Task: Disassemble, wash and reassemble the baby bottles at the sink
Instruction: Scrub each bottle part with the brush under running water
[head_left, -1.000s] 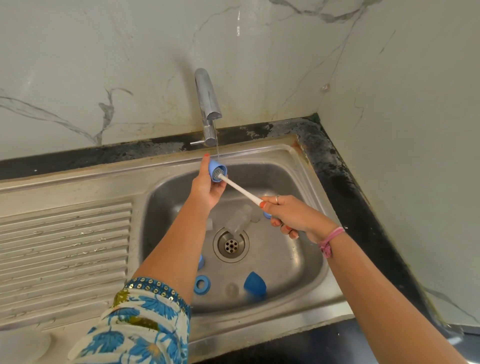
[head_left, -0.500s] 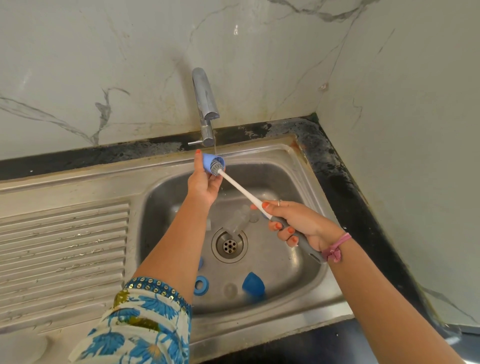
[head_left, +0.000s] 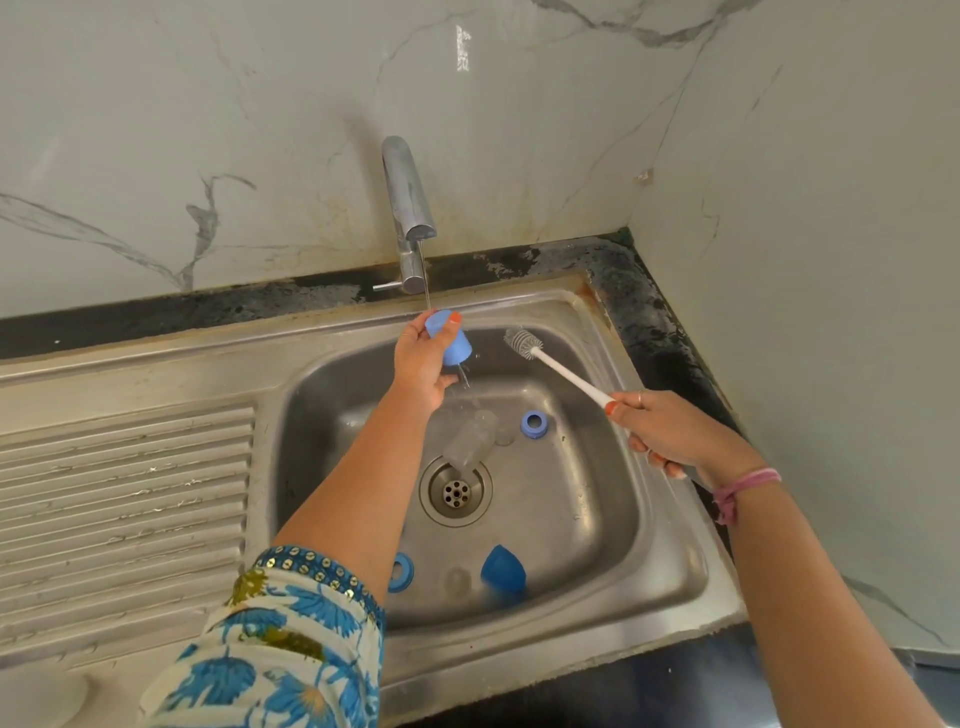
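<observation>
The left hand (head_left: 422, 364) gripped a blue bottle cap (head_left: 450, 339), fingers and thumb curled round it under the thin stream from the tap (head_left: 409, 218); water ran off the cap's lower end into the basin. The right hand (head_left: 662, 431) was closed round the handle of the bottle brush (head_left: 558, 371), whose white shaft pointed up and left, the bristle head clear of the cap and just to its right. The handle's lower end was hidden inside the fist.

Nearest the camera, a blue-patterned sleeve (head_left: 280, 649) covered the left forearm and ran out of the bottom edge. A pale rounded object at the lower left corner was cut off and could not be identified. In the near part of the sink (head_left: 675, 597) lay a blue ring (head_left: 401, 571), half hidden behind the left arm, a second blue cap (head_left: 503, 569) on its side, and between them a faint clear piece (head_left: 457, 579) too indistinct to name. A pink band (head_left: 745, 486) circled the right wrist.

Past the drain (head_left: 456, 491), a clear bottle (head_left: 470, 439) lay on its side, hard to make out against the steel, its top partly behind the left wrist. Another blue ring (head_left: 534, 423) lay just to its right. The ribbed drainboard (head_left: 124, 509) stretched left, and the marble wall (head_left: 260, 130) stood behind the tap.
</observation>
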